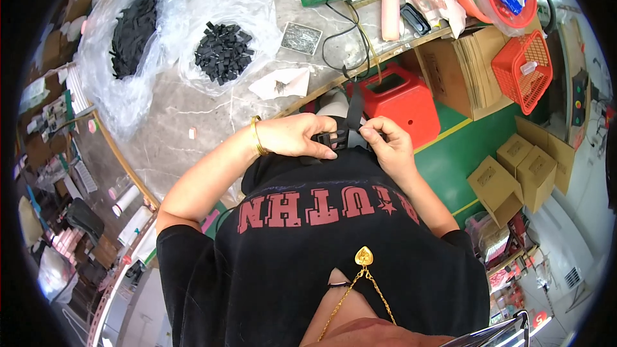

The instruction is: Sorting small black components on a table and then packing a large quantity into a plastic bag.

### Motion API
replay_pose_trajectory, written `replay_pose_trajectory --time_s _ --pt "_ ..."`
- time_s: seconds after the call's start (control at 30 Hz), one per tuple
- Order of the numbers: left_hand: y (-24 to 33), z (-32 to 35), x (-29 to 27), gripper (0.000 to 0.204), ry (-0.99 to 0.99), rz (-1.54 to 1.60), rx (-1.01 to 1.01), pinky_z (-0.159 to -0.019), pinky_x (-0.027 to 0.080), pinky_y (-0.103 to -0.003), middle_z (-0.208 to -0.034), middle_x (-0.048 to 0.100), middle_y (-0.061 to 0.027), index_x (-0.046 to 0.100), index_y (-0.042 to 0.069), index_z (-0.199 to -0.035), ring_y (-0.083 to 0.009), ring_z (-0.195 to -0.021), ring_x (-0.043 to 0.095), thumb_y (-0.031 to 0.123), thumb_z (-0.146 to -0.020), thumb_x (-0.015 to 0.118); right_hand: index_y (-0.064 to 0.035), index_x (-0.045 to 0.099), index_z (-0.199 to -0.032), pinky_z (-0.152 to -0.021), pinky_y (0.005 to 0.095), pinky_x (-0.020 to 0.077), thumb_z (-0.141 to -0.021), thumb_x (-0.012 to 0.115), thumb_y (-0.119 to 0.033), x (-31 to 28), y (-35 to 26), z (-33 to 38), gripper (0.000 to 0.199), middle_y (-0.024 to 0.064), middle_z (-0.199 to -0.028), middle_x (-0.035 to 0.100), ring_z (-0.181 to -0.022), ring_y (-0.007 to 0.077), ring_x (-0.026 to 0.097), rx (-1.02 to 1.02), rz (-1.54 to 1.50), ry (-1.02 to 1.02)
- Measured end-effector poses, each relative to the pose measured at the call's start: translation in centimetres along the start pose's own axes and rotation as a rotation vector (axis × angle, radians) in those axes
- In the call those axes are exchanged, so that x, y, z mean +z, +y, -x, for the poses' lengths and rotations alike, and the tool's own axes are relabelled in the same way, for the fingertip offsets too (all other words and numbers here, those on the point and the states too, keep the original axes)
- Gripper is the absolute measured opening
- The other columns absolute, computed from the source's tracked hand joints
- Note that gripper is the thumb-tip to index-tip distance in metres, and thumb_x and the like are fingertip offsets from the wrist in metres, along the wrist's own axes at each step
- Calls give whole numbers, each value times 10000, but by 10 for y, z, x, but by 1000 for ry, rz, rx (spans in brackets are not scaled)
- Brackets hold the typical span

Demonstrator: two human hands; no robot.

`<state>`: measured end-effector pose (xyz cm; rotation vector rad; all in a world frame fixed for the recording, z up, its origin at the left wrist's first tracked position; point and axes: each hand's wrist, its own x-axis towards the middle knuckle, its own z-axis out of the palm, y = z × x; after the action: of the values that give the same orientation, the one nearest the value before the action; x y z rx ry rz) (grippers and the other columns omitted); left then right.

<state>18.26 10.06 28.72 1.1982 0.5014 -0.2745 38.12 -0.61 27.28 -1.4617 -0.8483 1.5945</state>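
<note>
Close to my waist, my left hand [292, 135] is closed round a black plastic buckle [339, 140], thumb below and fingers above. A black webbing strap [355, 108] rises from the buckle. My right hand [392, 146] pinches the strap's edge between thumb and forefinger, just right of the buckle. How the strap runs through the buckle is partly hidden by my fingers. Beyond my left hand, a white paper [263, 86] with small dark pieces lies near the table edge, and a clear box [301, 38] of small metal pieces sits behind it.
On the grey table [222, 112] lie a plastic bag [170, 45] of black parts and a heap of small black plastic pieces [223, 53]. A red stool [405, 106], cardboard boxes [491, 186] and a red basket [524, 71] stand to the right. Cables [350, 32] cross the table's right part.
</note>
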Motion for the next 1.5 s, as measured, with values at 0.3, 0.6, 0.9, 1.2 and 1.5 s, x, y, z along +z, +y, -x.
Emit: replay_pose_trajectory --time_s 0.3,0.6,0.9,1.2,1.5 --pt "1 11 5 169 29 85 5 -630 374 -207 -751 512 13 509 15 -846 -47 -721 451 131 -795 622 -6 572 -794 -647 225 395 -800 603 -106 2 0 -6 105 20 -745 529 -709 91 489 -97 109 -91" --pt "-2 10 9 211 -132 -147 6 -578 390 -224 -685 539 -5 529 14 -839 -56 -672 495 204 -802 611 -11 574 -780 -647 233 405 -801 596 -91 6 -4 0 86 26 -754 546 -720 96 505 -42 166 -140" --pt "-14 13 14 190 -125 114 -38 -595 376 -227 -734 543 6 559 28 -859 -61 -676 463 200 -789 600 -21 589 -784 -648 242 411 -781 598 -65 2 0 4 45 36 -751 559 -711 127 524 -133 239 -185" --pt "-10 13 20 191 -120 -51 -14 -625 392 -245 -732 542 -2 544 19 -862 -83 -678 475 191 -795 595 -12 583 -777 -635 253 414 -774 602 -65 9 2 14 56 47 -719 557 -693 142 526 -178 287 -202" --pt "-17 11 25 135 -136 105 34 -608 394 -210 -710 526 22 528 29 -844 -44 -677 471 143 -811 591 -3 578 -768 -632 250 411 -777 604 -61 7 3 19 64 49 -729 553 -688 139 518 -205 276 -169"
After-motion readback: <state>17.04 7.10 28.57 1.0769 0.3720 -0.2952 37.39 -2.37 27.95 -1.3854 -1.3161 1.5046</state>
